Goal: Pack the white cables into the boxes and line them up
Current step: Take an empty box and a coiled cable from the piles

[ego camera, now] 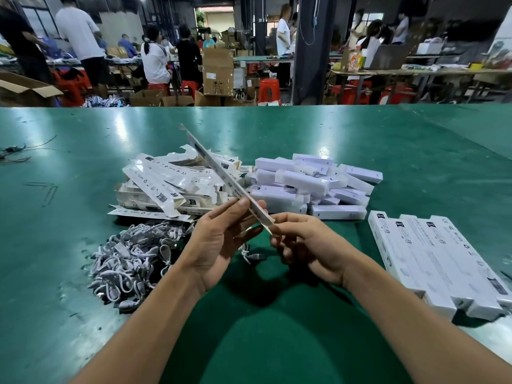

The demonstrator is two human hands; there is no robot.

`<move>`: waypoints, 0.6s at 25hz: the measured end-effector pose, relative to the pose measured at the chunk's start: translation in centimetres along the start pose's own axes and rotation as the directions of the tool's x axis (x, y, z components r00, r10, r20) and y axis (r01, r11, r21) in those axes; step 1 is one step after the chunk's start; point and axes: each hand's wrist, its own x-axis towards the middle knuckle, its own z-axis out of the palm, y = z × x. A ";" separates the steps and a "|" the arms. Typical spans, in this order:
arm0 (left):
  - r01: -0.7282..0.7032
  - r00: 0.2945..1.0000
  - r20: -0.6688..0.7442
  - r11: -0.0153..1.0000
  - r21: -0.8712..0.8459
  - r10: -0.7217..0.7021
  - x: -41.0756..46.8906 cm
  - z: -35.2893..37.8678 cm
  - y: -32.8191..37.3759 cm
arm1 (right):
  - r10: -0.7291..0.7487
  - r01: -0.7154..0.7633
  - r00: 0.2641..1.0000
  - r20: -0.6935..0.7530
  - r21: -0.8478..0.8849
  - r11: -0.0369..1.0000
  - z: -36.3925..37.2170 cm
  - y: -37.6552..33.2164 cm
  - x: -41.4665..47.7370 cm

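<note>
Head view: pinching near end of box [226,174] with left hand [219,239] and right hand [307,245], far end pointing away-left, cables [133,259] nearest left.

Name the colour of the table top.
The table is green; the head view shows it best.

Left forearm [155,314] at seven o'clock, right forearm [388,309] at five, both bare all the way to the lower edge. Left grip [219,245] and right grip [307,245] bare as well: slim fingers, a thumbnail showing on the left.
</note>
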 end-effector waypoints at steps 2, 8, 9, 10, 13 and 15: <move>-0.012 0.999 -0.036 1.000 -0.012 0.011 0.0 0.0 0.0 | -0.048 0.047 0.997 -0.058 -0.012 0.999 0.2 0.2 0.1; -0.002 0.995 -0.102 0.997 -0.079 -0.006 0.1 0.1 -0.1 | -0.308 0.262 0.943 -0.127 -0.289 0.921 0.8 0.6 -0.5; 0.002 0.994 -0.105 0.995 -0.095 -0.012 0.1 0.2 -0.1 | -0.381 0.316 0.916 -0.128 -0.358 0.879 0.9 0.7 -0.5; 0.005 0.995 -0.102 0.994 -0.112 -0.017 0.1 0.2 0.0 | -0.441 0.363 0.889 -0.121 -0.401 0.841 0.9 0.9 -0.6; 0.010 0.995 -0.095 0.988 -0.157 -0.025 0.2 0.1 0.3 | -0.554 0.443 0.819 -0.149 -0.450 0.775 1.1 1.4 -0.4; 0.005 0.993 -0.113 0.986 -0.164 -0.024 0.3 0.0 0.4 | -0.684 0.464 0.689 -0.240 -0.579 0.671 0.6 1.6 -0.2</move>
